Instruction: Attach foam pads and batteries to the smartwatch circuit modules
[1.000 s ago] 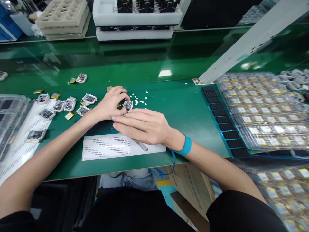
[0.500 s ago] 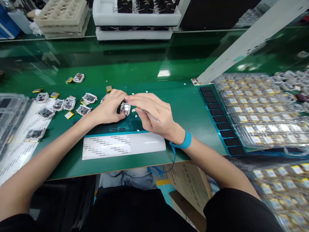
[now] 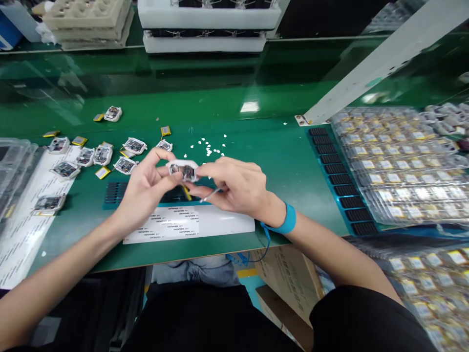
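Observation:
My left hand (image 3: 148, 181) is closed on a small white device housing (image 3: 190, 164) with a circuit board inside, raised a little above the bench and tilted. Below it hangs a yellow-edged battery (image 3: 186, 192), partly hidden by fingers. My right hand (image 3: 238, 186) has its fingertips at the housing's right end. A slim metal tool (image 3: 210, 195) is gripped in the same hand, pointing left; its exact kind is unclear. Under both hands lies a dark strip with blue edging (image 3: 115, 193), and nearer me a printed white sheet (image 3: 223, 217).
Several open housings (image 3: 103, 154) with yellow batteries (image 3: 103, 172) lie left. White scraps (image 3: 208, 150) dot the green bench (image 3: 278, 171). A row of black pads (image 3: 335, 179) and clear trays (image 3: 395, 166) stand right, near a white post (image 3: 366, 68). A blue wrist strap (image 3: 289, 218) trails a cord.
The housing has been lifted and turned, so its board side and hanging battery show. My left hand moved left and nearer me; my right hand came down, its tool now pointing left.

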`<state>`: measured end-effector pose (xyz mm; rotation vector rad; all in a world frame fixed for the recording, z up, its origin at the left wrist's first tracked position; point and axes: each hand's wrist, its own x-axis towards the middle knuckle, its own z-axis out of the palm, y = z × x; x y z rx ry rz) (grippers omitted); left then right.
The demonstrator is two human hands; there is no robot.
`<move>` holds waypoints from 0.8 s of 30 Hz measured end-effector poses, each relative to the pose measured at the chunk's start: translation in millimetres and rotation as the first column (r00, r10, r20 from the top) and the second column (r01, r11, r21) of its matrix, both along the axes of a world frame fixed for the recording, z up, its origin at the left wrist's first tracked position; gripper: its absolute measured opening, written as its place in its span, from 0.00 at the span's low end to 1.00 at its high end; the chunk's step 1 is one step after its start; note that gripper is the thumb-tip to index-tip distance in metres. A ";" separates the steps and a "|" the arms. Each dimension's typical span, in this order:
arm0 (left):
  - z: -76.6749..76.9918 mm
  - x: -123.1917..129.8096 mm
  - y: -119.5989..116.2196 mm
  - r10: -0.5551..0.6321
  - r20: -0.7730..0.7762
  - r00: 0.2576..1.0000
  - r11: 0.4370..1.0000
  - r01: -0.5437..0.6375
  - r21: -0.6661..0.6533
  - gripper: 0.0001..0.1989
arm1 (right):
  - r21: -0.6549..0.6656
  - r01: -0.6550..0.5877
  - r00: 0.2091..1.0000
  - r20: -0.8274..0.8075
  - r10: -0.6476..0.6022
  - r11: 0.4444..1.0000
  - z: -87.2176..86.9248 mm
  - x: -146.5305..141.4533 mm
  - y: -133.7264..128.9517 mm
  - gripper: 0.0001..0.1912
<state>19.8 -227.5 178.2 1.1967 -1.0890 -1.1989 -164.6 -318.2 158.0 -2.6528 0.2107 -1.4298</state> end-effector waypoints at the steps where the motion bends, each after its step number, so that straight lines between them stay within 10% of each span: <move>1: -0.2 -3.4 6.3 -0.040 -0.039 0.998 0.999 0.041 0.033 0.12 | -0.040 0.029 0.999 -0.023 -0.030 0.999 -0.6 -0.8 2.4 0.08; 15: -1.5 -17.4 21.1 0.112 0.087 0.990 0.994 -0.112 0.001 0.12 | 0.127 0.058 0.986 -0.161 -0.038 0.990 6.8 -4.5 8.8 0.07; 24: -6.1 -26.5 27.9 0.182 0.181 0.966 0.982 -0.168 -0.088 0.12 | -0.041 0.027 0.983 -0.179 -0.034 0.999 -2.4 -9.5 9.1 0.09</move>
